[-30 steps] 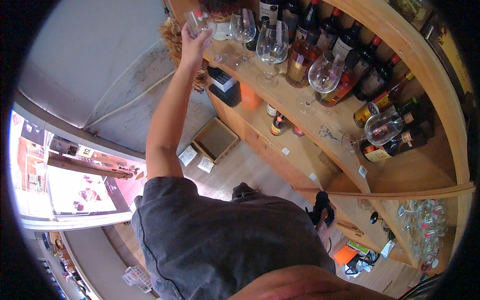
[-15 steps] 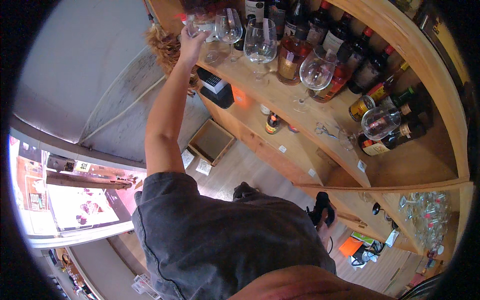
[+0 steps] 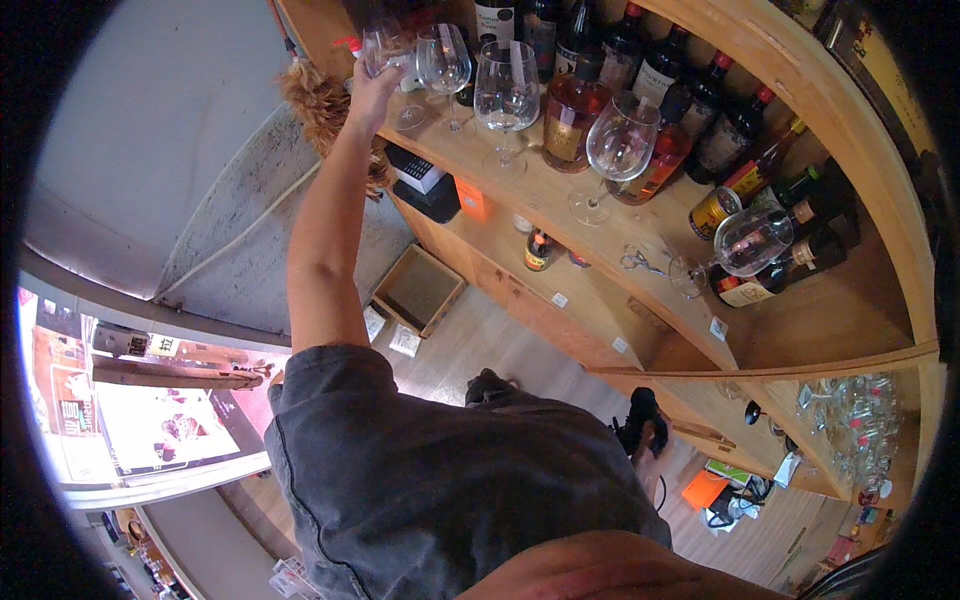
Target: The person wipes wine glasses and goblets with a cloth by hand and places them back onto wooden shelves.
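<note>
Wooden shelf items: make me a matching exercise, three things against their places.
Things:
1. wine glass held in the left hand
2. corkscrew
3. small wooden box

Places:
A. down on the floor beside the wall
B. lying on the wooden shelf among the wine glasses
C. raised at the shelf's far left end

Pairs: 1-C, 2-B, 3-A

The left hand [image 3: 372, 82], closed around a clear stemmed wine glass [image 3: 385, 45], has been carried slightly further toward 12 o'clock along the wooden shelf [image 3: 560, 215]. The glass is now held just at 9 o'clock of the next upright clear wine glass [image 3: 443, 62]. The whole shelf is seen shifted a little toward 9 o'clock.
</note>
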The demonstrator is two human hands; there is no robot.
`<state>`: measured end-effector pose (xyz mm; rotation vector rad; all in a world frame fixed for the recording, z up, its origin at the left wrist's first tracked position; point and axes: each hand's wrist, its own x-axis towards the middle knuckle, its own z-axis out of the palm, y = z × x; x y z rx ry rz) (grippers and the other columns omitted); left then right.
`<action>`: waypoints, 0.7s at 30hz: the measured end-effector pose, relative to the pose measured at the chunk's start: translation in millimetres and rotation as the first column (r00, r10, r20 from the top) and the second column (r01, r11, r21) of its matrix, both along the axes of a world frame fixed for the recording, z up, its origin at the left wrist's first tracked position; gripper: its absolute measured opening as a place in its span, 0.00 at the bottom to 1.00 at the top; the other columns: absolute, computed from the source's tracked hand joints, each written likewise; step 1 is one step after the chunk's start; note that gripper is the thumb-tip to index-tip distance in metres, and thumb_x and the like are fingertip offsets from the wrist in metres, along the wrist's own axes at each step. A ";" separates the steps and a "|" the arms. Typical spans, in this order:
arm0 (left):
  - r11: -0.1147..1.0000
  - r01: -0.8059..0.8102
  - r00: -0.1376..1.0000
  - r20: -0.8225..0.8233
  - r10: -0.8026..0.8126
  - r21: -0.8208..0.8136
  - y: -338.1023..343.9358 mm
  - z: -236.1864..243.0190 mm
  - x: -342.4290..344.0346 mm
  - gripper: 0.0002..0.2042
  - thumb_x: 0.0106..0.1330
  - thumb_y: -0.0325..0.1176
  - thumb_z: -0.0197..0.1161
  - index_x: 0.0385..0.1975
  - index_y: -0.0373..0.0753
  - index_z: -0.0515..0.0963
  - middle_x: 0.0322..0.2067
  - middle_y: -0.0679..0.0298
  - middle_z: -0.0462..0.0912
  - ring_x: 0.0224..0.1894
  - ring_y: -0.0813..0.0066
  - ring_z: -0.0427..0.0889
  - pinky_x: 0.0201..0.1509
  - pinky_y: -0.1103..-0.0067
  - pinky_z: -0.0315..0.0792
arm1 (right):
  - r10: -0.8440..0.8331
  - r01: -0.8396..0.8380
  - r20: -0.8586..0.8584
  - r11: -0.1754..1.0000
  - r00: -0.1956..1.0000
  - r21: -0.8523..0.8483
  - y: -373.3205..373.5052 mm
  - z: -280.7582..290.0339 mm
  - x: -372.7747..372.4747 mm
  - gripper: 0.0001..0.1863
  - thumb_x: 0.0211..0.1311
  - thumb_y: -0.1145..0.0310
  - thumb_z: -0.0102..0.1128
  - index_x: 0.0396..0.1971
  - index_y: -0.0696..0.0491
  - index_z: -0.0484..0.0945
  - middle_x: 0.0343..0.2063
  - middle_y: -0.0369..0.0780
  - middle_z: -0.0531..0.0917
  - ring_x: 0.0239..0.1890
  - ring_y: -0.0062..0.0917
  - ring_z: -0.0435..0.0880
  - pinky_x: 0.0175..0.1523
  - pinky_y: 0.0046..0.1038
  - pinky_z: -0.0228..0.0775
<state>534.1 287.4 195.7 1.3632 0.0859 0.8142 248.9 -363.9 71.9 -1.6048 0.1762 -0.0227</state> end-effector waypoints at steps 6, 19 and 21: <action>0.999 0.041 0.999 -0.015 -0.040 0.004 -4.2 3.5 -8.7 0.29 0.60 0.25 0.62 0.60 0.38 0.58 0.54 0.57 0.69 0.53 0.63 0.76 0.58 0.67 0.69 | 0.033 -0.035 0.032 0.998 0.999 0.055 -2.6 -7.4 -1.8 0.38 0.51 0.46 0.67 0.55 0.61 0.71 0.49 0.44 0.79 0.46 0.29 0.79 0.52 0.31 0.73; 0.999 0.011 0.997 -0.077 -0.008 0.048 -0.9 2.4 -3.2 0.37 0.53 0.24 0.66 0.63 0.35 0.54 0.55 0.56 0.67 0.53 0.67 0.73 0.58 0.72 0.69 | 0.074 -0.077 0.043 0.996 0.996 0.050 -3.2 6.1 -3.1 0.26 0.61 0.58 0.63 0.53 0.59 0.71 0.47 0.43 0.79 0.44 0.27 0.79 0.50 0.32 0.75; 1.000 0.000 1.000 -0.016 0.001 0.011 -0.6 -2.9 -2.2 0.38 0.52 0.24 0.66 0.64 0.35 0.54 0.55 0.56 0.66 0.54 0.66 0.72 0.60 0.71 0.67 | 0.063 -0.064 -0.031 0.998 0.997 -0.013 -5.8 9.4 -3.0 0.20 0.65 0.65 0.59 0.52 0.59 0.71 0.47 0.43 0.79 0.44 0.27 0.79 0.49 0.32 0.74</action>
